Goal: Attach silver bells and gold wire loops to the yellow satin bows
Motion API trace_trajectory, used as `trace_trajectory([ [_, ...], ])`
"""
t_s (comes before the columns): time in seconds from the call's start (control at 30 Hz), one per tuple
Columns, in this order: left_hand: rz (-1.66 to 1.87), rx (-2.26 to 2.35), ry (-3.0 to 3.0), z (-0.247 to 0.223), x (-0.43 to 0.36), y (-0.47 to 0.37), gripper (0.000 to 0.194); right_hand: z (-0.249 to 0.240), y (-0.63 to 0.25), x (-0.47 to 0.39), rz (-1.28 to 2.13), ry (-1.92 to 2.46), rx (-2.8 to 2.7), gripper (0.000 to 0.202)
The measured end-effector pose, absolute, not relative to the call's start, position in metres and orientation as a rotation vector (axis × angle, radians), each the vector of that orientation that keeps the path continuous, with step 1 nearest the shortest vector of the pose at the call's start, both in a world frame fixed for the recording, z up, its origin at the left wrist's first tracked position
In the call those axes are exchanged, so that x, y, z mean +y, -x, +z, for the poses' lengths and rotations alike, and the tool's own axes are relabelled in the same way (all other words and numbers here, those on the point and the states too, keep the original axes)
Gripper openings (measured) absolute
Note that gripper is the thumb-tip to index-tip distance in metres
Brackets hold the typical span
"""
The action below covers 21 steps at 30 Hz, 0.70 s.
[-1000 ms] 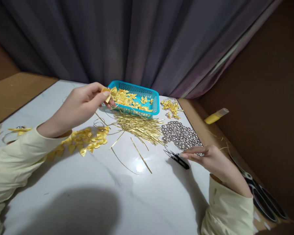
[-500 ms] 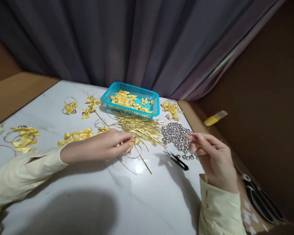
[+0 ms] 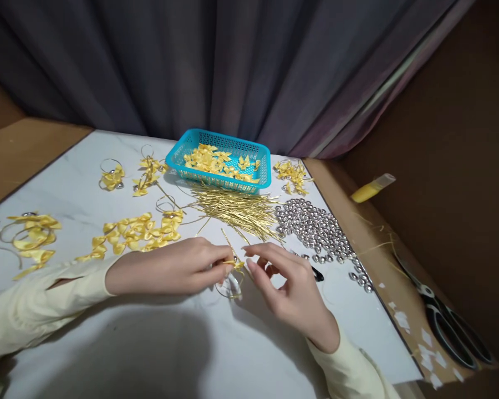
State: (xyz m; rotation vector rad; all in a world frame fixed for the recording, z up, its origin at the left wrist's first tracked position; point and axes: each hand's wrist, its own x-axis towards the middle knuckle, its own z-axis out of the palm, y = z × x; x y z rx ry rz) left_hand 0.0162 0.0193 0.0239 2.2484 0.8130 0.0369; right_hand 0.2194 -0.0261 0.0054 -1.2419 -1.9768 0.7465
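Observation:
My left hand [image 3: 199, 266] is closed, its thumb and forefinger pinching a small yellow ribbon bow [image 3: 237, 265] with a silver bead on it. A thin cord loop [image 3: 228, 288] hangs below the fingertips, and a gold twist tie [image 3: 228, 244] sticks up beside them. Just right of the bow, my right hand [image 3: 289, 280] has its thumb and forefinger apart, with nothing visible between them. Black thread snips [image 3: 317, 274] lie mostly hidden behind the right hand. Gold twist ties [image 3: 237, 210] are heaped beyond both hands. Silver beads [image 3: 316, 230] spread out to the right of that heap.
A blue basket [image 3: 177, 166] holding yellow bows stands at the back. Bows with cord loops [image 3: 37, 235] and loose yellow bows [image 3: 133, 233] lie to the left. Scissors [image 3: 451, 327], paper scraps [image 3: 426, 354] and a yellow tube [image 3: 372, 188] are along the right edge.
My right hand has come left and down from above the silver beads to beside the bow. My left hand still pinches the bow; the tie's angle has changed.

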Motion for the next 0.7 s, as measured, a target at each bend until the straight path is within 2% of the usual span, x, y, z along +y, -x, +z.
trace_trajectory([
  [0.13, 0.042, 0.797, -2.296, 0.0204, 0.0185, -0.0165, 0.022, 0.0034, -0.2151, -0.0269, 0.828, 1.299, -2.035, 0.022],
  [0.4, 0.035, 0.786, -2.322, 0.0191, 0.0163, -0.0163, 0.025, -0.0040, -0.2185, -0.0219, 1.028, 1.284, -1.981, 0.010],
  [0.7, -0.031, 0.814, -2.253, 0.0256, 0.0158, -0.0171, 0.026, -0.0025, -0.2178, -0.0202, 1.527, 1.273, -1.571, 0.015],
])
